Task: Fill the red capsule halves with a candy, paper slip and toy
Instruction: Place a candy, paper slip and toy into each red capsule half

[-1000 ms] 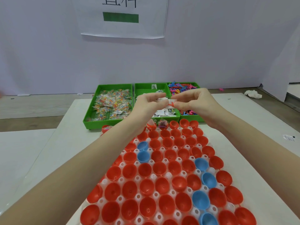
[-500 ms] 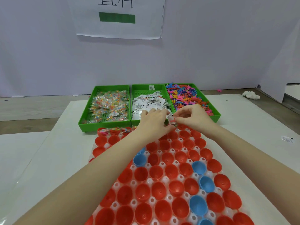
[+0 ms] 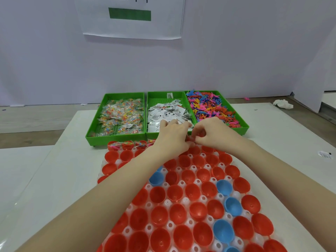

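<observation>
1. Hands meet at the far end of the capsule tray (image 3: 236,194), over its top rows, just in front of the green bins.
2. The left hand (image 3: 172,137) lies knuckles up, its fingers curled down toward a red half in the top rows; what they hold, if anything, is hidden under the hand, so I cannot tell.
3. The right hand (image 3: 211,132) has its fingers bent and drawn in to the thumb, tips touching the left hand's; whether they pinch something I cannot tell.
4. Red halves (image 3: 160,195) fill most of the white tray, open side up, with a few blue halves (image 3: 224,187) among them.
5. In the far left corner of the tray some filled halves (image 3: 127,144) carry wrapped candy on top.
6. Three bins stand side by side past the tray: the left bin (image 3: 94,131) holds candies (image 3: 121,115), the middle bin (image 3: 158,99) holds slips (image 3: 167,111), and the right bin (image 3: 240,122) holds toys (image 3: 209,106) in many colours.
7. All of this rests on a white table (image 3: 54,170), with a paper sign (image 3: 130,17) on the wall behind.
8. A crumpled tissue (image 3: 282,103) lies on the floor, far right.
</observation>
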A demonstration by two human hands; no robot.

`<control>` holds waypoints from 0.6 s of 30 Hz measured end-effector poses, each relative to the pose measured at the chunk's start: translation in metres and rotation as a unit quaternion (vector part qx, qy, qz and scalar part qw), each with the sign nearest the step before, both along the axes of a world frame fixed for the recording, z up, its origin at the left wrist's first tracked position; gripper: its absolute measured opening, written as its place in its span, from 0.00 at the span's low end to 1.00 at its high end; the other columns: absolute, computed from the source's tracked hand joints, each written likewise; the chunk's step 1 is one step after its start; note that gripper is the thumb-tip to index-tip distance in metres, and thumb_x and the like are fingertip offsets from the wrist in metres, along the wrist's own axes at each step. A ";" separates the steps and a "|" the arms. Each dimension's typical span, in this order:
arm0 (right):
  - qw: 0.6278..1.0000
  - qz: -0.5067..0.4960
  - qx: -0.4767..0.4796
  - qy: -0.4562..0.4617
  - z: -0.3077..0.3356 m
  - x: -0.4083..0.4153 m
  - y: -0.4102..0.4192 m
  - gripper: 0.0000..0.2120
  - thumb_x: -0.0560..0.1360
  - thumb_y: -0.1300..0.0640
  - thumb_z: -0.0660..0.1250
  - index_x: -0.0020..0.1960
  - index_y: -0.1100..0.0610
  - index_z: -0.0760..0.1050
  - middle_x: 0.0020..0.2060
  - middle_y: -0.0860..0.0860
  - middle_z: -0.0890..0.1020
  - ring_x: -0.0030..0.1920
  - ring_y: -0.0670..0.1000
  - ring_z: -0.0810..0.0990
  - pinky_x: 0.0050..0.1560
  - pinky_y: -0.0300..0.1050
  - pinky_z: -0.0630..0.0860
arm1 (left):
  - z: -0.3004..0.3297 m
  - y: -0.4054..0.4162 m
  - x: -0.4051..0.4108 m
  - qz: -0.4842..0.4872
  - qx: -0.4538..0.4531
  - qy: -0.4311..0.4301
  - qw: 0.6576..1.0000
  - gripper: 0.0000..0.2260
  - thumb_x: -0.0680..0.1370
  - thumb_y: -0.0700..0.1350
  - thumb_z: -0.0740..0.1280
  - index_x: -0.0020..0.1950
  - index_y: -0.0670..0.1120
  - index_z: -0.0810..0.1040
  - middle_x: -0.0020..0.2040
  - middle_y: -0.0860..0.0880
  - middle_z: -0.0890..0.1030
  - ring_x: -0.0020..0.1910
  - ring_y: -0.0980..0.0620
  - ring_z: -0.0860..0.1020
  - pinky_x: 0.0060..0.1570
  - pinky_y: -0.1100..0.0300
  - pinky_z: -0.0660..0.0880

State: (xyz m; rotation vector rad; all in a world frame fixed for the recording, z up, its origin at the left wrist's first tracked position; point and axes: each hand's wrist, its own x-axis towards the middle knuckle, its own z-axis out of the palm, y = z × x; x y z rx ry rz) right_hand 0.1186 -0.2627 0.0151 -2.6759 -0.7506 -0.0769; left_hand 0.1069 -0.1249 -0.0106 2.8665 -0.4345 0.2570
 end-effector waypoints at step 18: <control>0.986 -0.051 0.126 0.099 -0.001 0.009 0.000 0.05 0.66 0.64 0.74 0.41 0.60 0.84 0.34 0.56 0.83 0.30 0.48 0.77 0.31 0.30 0.71 | 0.000 -0.003 -0.002 -0.012 0.059 -0.065 0.996 0.20 0.76 0.51 0.64 0.65 0.45 0.69 0.52 0.48 0.79 0.59 0.48 0.69 0.49 0.55 0.51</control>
